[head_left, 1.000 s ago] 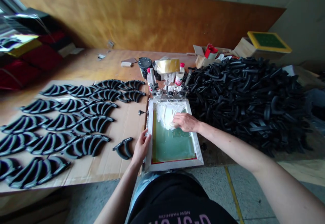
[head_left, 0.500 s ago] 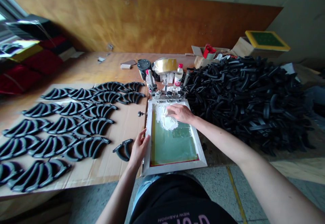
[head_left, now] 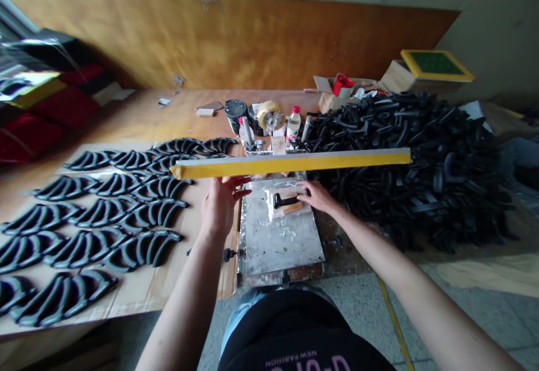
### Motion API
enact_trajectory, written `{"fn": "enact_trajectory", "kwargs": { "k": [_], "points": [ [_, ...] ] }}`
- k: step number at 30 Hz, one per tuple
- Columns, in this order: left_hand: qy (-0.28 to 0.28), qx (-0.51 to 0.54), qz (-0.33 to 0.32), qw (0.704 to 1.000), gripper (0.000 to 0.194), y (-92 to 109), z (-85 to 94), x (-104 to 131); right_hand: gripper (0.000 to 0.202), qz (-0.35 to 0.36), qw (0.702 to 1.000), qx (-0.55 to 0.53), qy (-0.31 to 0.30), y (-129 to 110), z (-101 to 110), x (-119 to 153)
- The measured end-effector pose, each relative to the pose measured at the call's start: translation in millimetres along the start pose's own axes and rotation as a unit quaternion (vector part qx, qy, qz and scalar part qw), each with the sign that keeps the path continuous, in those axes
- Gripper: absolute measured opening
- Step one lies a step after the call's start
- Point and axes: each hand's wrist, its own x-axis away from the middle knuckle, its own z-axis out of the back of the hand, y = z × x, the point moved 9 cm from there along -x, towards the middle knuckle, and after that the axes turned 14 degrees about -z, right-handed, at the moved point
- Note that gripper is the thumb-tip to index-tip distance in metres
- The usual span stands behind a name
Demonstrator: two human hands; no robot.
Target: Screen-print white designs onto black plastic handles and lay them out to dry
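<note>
The screen frame (head_left: 295, 161) is raised, seen edge-on as a long yellow and grey bar. Under it lies a metal base plate (head_left: 261, 242). A black curved part (head_left: 287, 200) sits on a taped holder at the plate's upper middle. My right hand (head_left: 318, 196) is at the right end of that part, thumb and fingers apart, fingertips at or close to it. My left hand (head_left: 219, 205) is just below the frame's left part, fingers apart and pointing right, left of the plate, with nothing seen in it.
Rows of black curved parts (head_left: 88, 211) lie on cardboard (head_left: 168, 270) at left. A large heap of black parts (head_left: 421, 174) fills the right. Behind the plate stand a black tub (head_left: 236, 114), a tape roll (head_left: 270, 117) and a red-capped bottle (head_left: 293, 124).
The screen frame has swung up from the plate, uncovering it. My right hand has left the white paste and moved right. My left hand has moved up and left.
</note>
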Motion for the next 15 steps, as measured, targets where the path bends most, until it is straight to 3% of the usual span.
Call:
{"fn": "enact_trajectory", "kwargs": {
  "k": [3,5,7,9,11,12,13,15],
  "points": [
    [0.027,-0.001,0.058,0.998,0.058,-28,-0.6,25,0.038,0.048,0.998,0.012,-0.029,-30,-26,19],
    [0.003,-0.001,0.187,0.982,0.058,-70,-5.9,66,0.021,0.032,0.999,0.016,-0.014,-47,-26,29],
    [-0.031,0.009,0.324,0.945,0.057,-110,-11.2,116,0.013,0.034,0.999,0.010,0.006,-72,-24,47],
    [-0.010,0.023,0.380,0.925,0.048,-133,-2.2,151,0.012,0.104,0.995,0.005,-0.002,-108,-30,74],
    [0.044,-0.001,0.382,0.923,0.039,-144,27.9,169,0.016,0.222,0.974,-0.006,-0.039,-139,-41,106],
    [0.070,-0.033,0.374,0.924,0.037,-147,51.0,173,0.017,0.251,0.966,-0.013,-0.054,-141,-45,116],
    [0.084,-0.070,0.363,0.925,0.038,-148,76.3,177,0.019,0.249,0.966,-0.017,-0.063,-131,-46,120],
    [0.110,-0.148,0.327,0.927,0.043,-146,134.9,179,0.017,0.145,0.988,-0.003,-0.056,-75,-40,109]
  ]
}}
